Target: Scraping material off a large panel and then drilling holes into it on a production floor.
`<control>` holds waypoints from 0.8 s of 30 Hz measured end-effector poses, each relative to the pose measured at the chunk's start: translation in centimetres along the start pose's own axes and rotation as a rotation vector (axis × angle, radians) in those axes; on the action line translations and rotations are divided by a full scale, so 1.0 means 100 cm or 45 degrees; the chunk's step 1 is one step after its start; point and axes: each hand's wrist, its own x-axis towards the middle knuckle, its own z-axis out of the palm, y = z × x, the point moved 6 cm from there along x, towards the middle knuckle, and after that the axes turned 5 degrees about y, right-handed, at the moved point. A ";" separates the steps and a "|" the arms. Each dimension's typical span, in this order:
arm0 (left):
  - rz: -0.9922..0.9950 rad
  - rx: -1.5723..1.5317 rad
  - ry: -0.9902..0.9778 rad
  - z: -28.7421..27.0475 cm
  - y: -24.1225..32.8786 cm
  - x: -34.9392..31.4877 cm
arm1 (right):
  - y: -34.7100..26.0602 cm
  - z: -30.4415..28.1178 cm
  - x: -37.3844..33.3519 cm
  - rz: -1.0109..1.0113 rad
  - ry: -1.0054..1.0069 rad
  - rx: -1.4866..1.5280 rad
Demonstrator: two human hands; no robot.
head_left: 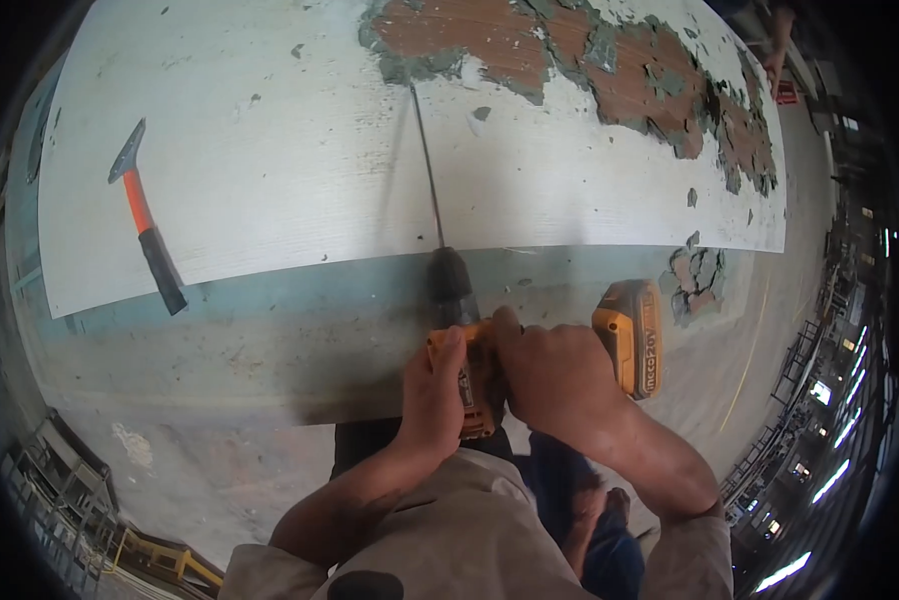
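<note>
While the board's (270, 170) near edge was crossed by the long bit (428, 165), the drill (485, 400) was held tight — by left hand (435, 398) and right hand (558, 378).

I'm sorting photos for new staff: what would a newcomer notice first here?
First, the yellow-and-black drill at the lower middle, in the left hand and right hand, its thin bit pointing up. Next, the rough brown-and-grey patch across the white board's upper right. Then the orange-and-black hammer on its left side.
</note>
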 end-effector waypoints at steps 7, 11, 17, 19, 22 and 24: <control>-0.075 -0.060 0.017 0.000 0.006 -0.021 | -0.012 0.001 -0.010 -0.015 0.010 0.025; -0.001 -0.008 0.008 -0.009 0.007 -0.009 | -0.013 0.008 -0.001 0.005 0.087 0.013; -0.058 -0.103 -0.047 -0.007 0.011 -0.004 | -0.017 -0.002 0.005 0.016 0.024 0.013; -0.071 -0.144 -0.021 -0.002 0.012 -0.006 | -0.016 0.000 0.005 0.036 -0.038 0.033; -0.065 -0.213 -0.042 -0.002 0.016 0.012 | -0.012 -0.007 0.017 0.007 0.077 -0.059; -0.024 -0.256 -0.101 0.002 0.022 0.017 | -0.010 -0.016 0.031 -0.051 0.044 -0.098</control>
